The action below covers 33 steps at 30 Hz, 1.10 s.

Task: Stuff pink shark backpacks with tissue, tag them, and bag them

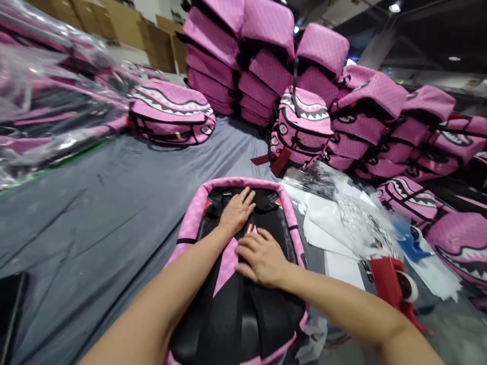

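A pink and black backpack [198, 304] lies in front of me with its black back panel and straps facing up. My left hand [239, 212] rests flat near the top of the panel, fingers stretched out. Just below and to the right, my right hand [263, 257] lies on the middle of the panel with fingers spread and slightly bent, gripping nothing visible. A pink pointed strap piece [227, 271] sticks out between my arms. Part of a small red and white label [250, 228] shows between the hands; the rest is covered.
Stacked pink backpacks [268, 25] line the back and right. A pink shark-mouth bag [171, 114] and another backpack [302, 126] stand on the grey-covered table [114, 203]. At right lie white papers [327, 228], a red tape dispenser [386, 279] and a blue one [413, 246]. Plastic-wrapped bags [57, 91] lie left.
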Tool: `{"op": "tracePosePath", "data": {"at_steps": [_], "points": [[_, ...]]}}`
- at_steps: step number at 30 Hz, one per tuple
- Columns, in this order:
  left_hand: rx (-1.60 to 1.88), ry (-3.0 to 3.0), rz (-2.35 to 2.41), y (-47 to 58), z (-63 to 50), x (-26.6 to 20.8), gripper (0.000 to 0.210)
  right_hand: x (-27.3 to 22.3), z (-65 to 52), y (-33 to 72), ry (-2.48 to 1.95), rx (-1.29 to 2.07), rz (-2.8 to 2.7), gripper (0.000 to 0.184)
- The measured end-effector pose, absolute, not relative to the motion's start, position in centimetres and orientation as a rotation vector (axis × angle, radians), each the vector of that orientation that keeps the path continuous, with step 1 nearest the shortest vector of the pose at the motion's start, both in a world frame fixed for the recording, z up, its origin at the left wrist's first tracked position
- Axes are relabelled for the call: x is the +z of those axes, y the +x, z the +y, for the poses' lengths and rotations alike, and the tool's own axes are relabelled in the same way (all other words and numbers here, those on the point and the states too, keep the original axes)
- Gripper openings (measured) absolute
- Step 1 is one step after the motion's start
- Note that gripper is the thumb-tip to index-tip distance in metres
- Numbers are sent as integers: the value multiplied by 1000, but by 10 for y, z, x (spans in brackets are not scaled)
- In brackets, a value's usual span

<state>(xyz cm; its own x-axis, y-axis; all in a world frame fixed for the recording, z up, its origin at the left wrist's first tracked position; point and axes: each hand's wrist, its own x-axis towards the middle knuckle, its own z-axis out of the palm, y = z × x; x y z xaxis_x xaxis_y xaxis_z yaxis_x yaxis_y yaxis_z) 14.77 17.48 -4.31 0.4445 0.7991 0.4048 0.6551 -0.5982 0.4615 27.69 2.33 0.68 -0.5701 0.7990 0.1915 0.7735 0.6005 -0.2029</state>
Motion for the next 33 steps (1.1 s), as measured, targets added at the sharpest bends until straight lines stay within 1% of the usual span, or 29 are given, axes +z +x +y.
{"op": "tracePosePath", "data": {"at_steps": [3,5,7,9,11,12,15,17,19,20,21,23,24,26,29,33], "points": [[924,2416,1193,137,151,-18,54,-16,31,272,-1533,104,-2504,33],[856,2460,1014,124,113,2,53,-27,41,272,-1555,119,-2497,36],[683,2520,718,111,65,19,47,-33,45,272,-1530,148,-2492,37],[443,2557,362,105,24,25,39,-35,44,271,-1510,159,-2467,37],[335,2648,204,106,3,16,32,-35,44,271,-1495,143,-2438,37],[337,2691,139,109,0,6,29,-35,45,271,-1486,142,-2424,37],[472,2794,22,116,8,-32,31,-32,52,274,-1552,220,-2281,37],[520,2854,71,118,15,-49,32,-23,51,278,-1612,287,-2107,39],[470,2876,317,119,17,-54,28,-8,40,280,-1504,279,-2064,40],[443,2864,487,119,18,-52,26,1,31,280,-1356,248,-2148,37],[426,2840,655,119,19,-50,27,9,21,279,-1137,215,-2303,33],[427,2786,911,118,22,-45,40,20,0,273,-582,190,-2691,24],[420,2780,944,116,24,-44,45,22,-8,269,-340,202,-2853,22],[374,2807,893,109,28,-45,49,17,-17,260,-78,259,-3051,20],[346,2851,831,98,30,-57,50,-9,-14,253,-30,359,-3068,19],[549,2874,1008,94,29,-72,52,-44,1,255,72,406,-3005,10]]}}
